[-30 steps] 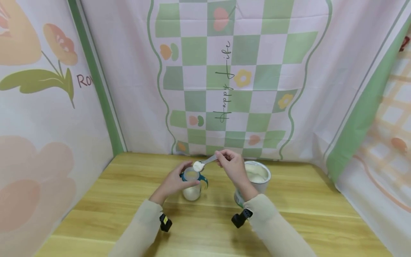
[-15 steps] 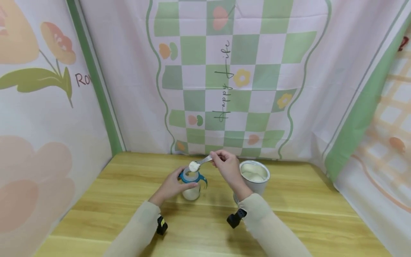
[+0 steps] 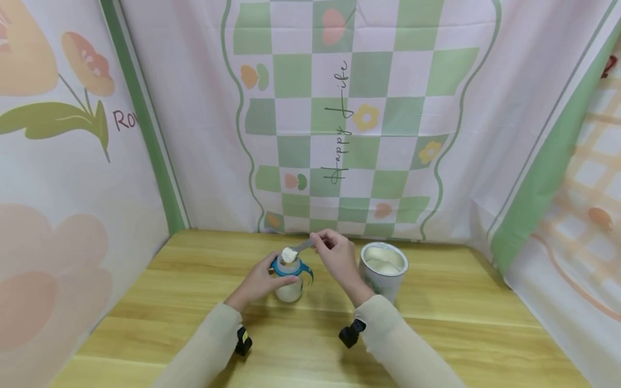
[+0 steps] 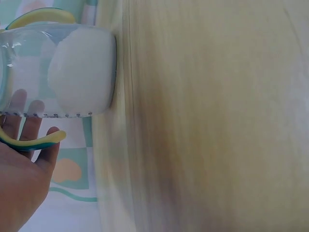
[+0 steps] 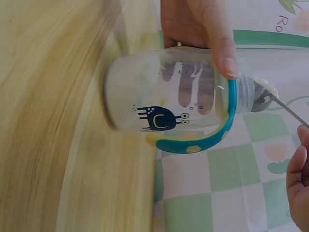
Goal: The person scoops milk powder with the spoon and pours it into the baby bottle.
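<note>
A clear baby bottle (image 3: 289, 292) with a blue two-handled collar stands upright on the table, white powder filling its lower part. My left hand (image 3: 259, 280) grips it round the collar from the left; the left wrist view shows fingers (image 4: 31, 121) behind the clear wall. Between thumb and fingertips my right hand (image 3: 337, 260) pinches a metal spoon (image 3: 304, 246) by its handle. A heap of white powder (image 3: 289, 255) sits in the spoon's bowl, which is right at the bottle's open mouth in the right wrist view. A dark cartoon creature (image 5: 161, 118) is printed on the bottle.
An open tin (image 3: 385, 283) of pale powder stands just right of my right forearm. The wooden table (image 3: 310, 345) ends at a hanging cloth (image 3: 301, 118) with green checks along the back. More printed cloth hangs on both sides.
My right hand has moved left and slightly down, bringing the loaded spoon to the bottle's mouth. More of the tin shows now. The left hand keeps its grip on the bottle.
</note>
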{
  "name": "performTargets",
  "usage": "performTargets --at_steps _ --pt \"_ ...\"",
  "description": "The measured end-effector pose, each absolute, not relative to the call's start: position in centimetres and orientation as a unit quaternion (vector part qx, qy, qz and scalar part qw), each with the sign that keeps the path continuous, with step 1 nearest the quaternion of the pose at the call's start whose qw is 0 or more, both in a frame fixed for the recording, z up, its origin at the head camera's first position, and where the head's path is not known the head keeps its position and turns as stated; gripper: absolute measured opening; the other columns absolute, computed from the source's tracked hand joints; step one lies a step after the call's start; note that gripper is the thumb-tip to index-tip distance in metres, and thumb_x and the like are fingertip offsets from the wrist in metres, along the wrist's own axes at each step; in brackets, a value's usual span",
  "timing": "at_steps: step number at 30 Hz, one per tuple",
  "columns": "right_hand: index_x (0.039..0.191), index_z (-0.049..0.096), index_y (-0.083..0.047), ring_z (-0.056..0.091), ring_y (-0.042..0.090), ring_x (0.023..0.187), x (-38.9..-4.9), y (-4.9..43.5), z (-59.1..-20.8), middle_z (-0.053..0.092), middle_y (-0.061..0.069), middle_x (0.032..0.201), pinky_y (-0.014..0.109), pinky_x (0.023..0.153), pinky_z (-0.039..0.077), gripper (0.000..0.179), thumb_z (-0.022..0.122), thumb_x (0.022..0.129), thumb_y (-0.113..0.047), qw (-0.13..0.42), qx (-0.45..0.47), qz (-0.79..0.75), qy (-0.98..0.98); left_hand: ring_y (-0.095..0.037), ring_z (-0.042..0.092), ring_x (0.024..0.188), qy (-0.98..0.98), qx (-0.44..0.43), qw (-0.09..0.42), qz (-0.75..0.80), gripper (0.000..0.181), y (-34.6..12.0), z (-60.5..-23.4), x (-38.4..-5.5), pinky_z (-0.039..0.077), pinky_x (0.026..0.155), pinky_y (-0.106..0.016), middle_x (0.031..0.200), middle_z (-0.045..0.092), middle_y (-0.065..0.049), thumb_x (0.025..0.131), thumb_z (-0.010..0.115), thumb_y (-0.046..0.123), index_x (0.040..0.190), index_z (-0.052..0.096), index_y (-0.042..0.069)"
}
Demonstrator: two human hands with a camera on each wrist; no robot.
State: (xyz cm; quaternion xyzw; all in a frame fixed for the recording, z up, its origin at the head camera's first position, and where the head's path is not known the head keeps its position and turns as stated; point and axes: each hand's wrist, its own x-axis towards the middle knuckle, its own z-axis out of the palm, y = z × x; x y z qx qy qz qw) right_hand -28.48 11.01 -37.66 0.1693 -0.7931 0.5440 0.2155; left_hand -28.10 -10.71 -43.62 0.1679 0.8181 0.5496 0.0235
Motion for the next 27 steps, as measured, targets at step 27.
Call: performTargets --at_steps 27 --pt "0.095 0.071 -0.009 0.062 0.011 0.077 -27.9 10.8 -40.4 0.068 0.0 0.087 0.027 0.062 0.054 0.009 0.075 0.089 -0.003 0.376 0.411 0.344 -0.756 -0.025 0.053 0.125 0.811 0.19 0.026 0.553 0.065 -10.9 -43.8 -28.3 0.04 0.106 -0.053 0.135 0.058 0.0 0.087 0.08 0.038 0.143 0.05 0.019"
